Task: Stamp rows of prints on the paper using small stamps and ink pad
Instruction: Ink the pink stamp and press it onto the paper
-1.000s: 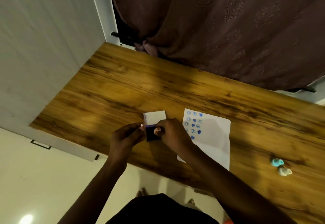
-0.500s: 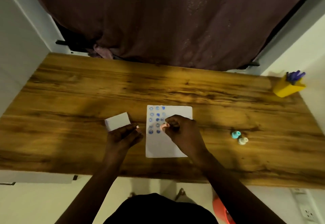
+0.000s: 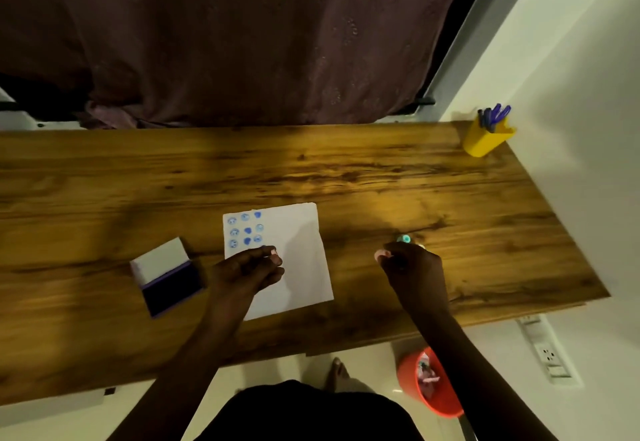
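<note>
Shifted right hand (image 3: 412, 267) off the paper (image 3: 301, 250) toward teal stamp (image 3: 403, 239), pinching a pink stamp (image 3: 382, 254) | left hand (image 3: 247, 269) loosely curled over paper, nothing visibly held | open ink pad (image 3: 166, 276) left of paper | blue prints (image 3: 246, 229) at top-left

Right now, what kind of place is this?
Probably a home desk nook: a wooden desk against a curtained window, a yellow pen holder in the corner, a wall socket and a small orange bin on the floor.
</note>
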`<move>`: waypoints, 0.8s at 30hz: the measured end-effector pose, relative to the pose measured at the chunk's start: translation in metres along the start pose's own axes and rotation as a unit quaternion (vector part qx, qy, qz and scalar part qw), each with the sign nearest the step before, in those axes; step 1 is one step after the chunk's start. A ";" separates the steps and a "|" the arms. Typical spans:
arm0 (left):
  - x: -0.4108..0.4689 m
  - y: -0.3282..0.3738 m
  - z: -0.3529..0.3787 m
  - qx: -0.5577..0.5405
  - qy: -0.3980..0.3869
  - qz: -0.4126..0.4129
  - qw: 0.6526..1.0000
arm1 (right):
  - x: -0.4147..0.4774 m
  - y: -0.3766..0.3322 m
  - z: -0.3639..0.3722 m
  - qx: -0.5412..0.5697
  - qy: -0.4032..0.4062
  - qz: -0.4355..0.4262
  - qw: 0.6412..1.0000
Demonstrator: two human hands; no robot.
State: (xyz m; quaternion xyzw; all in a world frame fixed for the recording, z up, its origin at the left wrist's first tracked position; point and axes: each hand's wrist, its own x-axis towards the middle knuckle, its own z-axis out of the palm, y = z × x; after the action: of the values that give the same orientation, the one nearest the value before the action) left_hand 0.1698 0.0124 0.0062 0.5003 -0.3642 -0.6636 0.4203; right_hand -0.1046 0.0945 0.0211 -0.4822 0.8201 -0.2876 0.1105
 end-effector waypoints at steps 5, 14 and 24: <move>0.000 -0.004 0.010 -0.007 -0.003 -0.003 1.000 | 0.002 0.024 -0.007 -0.023 0.015 0.015 0.999; 0.007 -0.008 0.007 -0.025 0.110 0.058 0.992 | 0.014 -0.017 0.025 0.053 -0.064 -0.040 0.996; 0.006 -0.011 -0.027 -0.009 0.200 0.093 0.975 | 0.013 -0.095 0.095 0.044 -0.214 -0.136 0.966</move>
State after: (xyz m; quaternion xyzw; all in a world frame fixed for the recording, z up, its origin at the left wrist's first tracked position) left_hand 0.1929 0.0096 -0.0119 0.5831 -0.3119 -0.5115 0.5487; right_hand 0.0009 0.0134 0.0006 -0.6341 0.6908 -0.2258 0.2642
